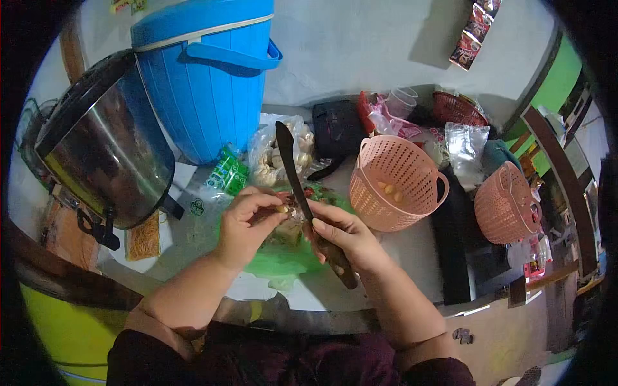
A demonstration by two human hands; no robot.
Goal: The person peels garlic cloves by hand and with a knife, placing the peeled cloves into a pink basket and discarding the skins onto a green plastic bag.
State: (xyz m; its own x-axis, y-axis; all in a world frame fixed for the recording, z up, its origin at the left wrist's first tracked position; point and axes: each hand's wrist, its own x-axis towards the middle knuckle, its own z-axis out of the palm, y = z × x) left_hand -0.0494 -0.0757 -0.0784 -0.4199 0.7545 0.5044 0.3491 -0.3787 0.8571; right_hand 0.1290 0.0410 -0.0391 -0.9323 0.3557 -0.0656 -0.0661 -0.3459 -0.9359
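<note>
A large dark knife (pixel 297 177) slants across the middle, its blade pointing up and away. My right hand (pixel 344 235) is closed round its handle. To the left of the knife, my left hand (pixel 248 225) pinches a small pale yellowish piece between thumb and fingertips, close to the blade. Beneath both hands lies a green plastic bag (pixel 277 257) with reddish and brownish bits on it, partly hidden by the hands. A pink basket (pixel 393 209) with a few small pale pieces inside stands right of the hands.
A tall blue cooler (pixel 206 96) and a steel container (pixel 112 148) stand at the left. Behind the hands are a clear bag of garlic-like bulbs (pixel 264 154), a green packet (pixel 228 172) and a black bag (pixel 337 128). Another pink basket (pixel 502 206) stands right.
</note>
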